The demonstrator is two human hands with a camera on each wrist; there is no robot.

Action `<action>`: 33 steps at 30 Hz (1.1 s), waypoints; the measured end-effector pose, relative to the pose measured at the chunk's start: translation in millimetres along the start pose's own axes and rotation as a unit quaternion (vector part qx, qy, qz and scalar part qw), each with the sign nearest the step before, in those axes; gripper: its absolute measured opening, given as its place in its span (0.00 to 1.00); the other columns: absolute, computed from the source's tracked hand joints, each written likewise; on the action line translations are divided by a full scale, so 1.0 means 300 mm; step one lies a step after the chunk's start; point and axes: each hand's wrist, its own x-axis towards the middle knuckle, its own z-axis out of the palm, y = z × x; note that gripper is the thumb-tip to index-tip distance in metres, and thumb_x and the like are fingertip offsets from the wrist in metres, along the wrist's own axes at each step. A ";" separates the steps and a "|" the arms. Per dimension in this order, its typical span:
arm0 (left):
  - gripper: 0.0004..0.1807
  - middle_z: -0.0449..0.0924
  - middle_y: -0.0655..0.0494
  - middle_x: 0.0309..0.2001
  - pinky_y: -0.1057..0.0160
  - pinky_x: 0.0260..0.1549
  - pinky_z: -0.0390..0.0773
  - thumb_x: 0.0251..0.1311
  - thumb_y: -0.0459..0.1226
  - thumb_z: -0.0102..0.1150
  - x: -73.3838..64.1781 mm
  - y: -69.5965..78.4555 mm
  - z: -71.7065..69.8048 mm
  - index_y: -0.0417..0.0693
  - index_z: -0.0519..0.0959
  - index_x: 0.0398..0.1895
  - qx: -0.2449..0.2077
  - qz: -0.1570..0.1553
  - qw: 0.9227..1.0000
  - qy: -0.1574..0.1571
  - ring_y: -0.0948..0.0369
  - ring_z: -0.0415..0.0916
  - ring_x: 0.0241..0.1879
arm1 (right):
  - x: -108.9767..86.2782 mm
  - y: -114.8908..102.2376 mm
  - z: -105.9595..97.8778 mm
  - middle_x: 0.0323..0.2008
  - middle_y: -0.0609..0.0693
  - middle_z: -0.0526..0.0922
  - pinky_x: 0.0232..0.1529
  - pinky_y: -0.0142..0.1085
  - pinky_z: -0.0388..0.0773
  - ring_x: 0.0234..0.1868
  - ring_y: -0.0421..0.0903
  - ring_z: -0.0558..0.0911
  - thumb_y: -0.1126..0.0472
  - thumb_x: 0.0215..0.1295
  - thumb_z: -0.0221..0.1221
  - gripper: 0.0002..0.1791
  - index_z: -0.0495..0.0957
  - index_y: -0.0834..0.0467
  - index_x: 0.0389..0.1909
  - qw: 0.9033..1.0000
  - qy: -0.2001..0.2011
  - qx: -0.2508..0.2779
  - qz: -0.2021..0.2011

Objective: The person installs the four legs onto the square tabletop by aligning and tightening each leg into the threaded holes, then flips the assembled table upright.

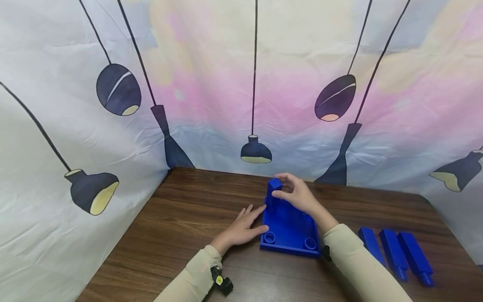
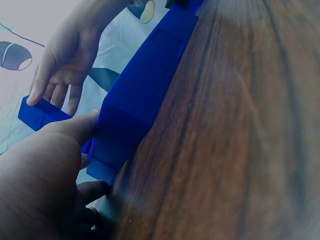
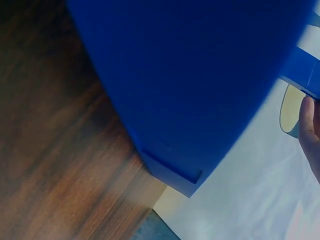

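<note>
My right hand (image 1: 298,195) pinches a square blue post (image 1: 274,185) between thumb and fingers. The post stands upright at the far left corner of a blue tray-like base (image 1: 286,228); whether its lower end sits in a socket there cannot be made out. Against the base's left side rests my left hand (image 1: 243,226), its fingers spread and its thumb on the rim, as the left wrist view also shows. Two round sockets, a left one (image 1: 269,238) and a right one (image 1: 310,243), show at the base's near corners. The far right corner is hidden by the right hand.
Three more blue posts lie side by side on the wooden table (image 1: 181,235) at the right: one (image 1: 370,243) partly behind the right sleeve, a middle one (image 1: 393,249), and an outer one (image 1: 415,253). Round pegs show on two. A printed cloth (image 1: 211,84) hangs behind the table.
</note>
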 end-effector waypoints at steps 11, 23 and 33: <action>0.40 0.57 0.50 0.82 0.38 0.80 0.37 0.78 0.56 0.54 -0.004 0.009 -0.004 0.52 0.57 0.85 -0.003 0.004 1.000 -0.001 0.41 0.37 0.84 | -0.002 -0.015 -0.006 0.63 0.64 0.80 0.63 0.59 0.78 0.65 0.65 0.79 0.60 0.69 0.71 0.30 0.75 0.64 0.68 1.000 0.002 -0.011 0.005; 0.40 0.57 0.50 0.82 0.38 0.80 0.37 0.78 0.55 0.54 -0.004 0.012 -0.005 0.52 0.58 0.85 -0.006 0.004 1.000 -0.003 0.41 0.37 0.84 | 0.002 -0.038 -0.015 0.58 0.62 0.83 0.58 0.56 0.81 0.60 0.62 0.83 0.63 0.69 0.71 0.25 0.77 0.65 0.64 1.000 0.000 -0.029 0.001; 0.40 0.57 0.50 0.82 0.39 0.80 0.37 0.78 0.56 0.54 -0.001 0.007 -0.003 0.52 0.57 0.85 -0.005 0.003 1.000 -0.003 0.42 0.37 0.84 | 0.006 -0.046 -0.014 0.56 0.64 0.83 0.52 0.50 0.86 0.58 0.63 0.83 0.65 0.68 0.71 0.24 0.77 0.66 0.62 1.000 0.000 -0.002 0.026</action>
